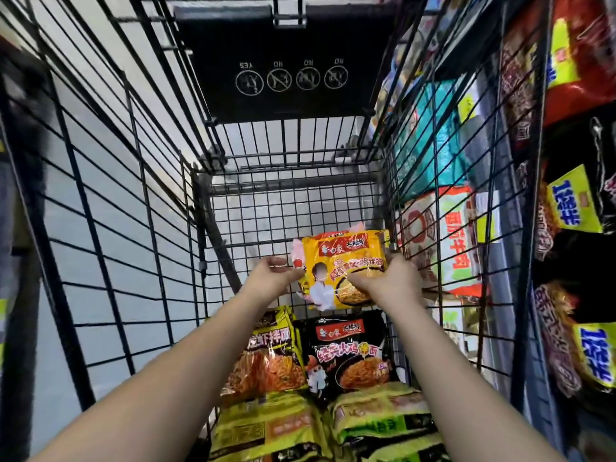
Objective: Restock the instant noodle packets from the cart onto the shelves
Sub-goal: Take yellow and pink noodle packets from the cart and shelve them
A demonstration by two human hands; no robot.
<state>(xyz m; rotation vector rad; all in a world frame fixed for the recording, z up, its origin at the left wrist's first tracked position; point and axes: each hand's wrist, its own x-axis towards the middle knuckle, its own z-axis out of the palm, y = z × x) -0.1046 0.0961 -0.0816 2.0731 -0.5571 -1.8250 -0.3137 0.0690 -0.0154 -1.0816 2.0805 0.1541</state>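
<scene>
I'm looking down into the wire cart [140, 228], stocked shelves [573, 228] on my right. Both forearms reach well out. The yellow noodle pack [346, 265] is lifted above the packs [350, 355] still lying below; light, crinkly, slick film, I'd judge, so take it by the edges. Left hand [271, 278] pinches one edge, right hand [390, 278] clamps the other.
</scene>
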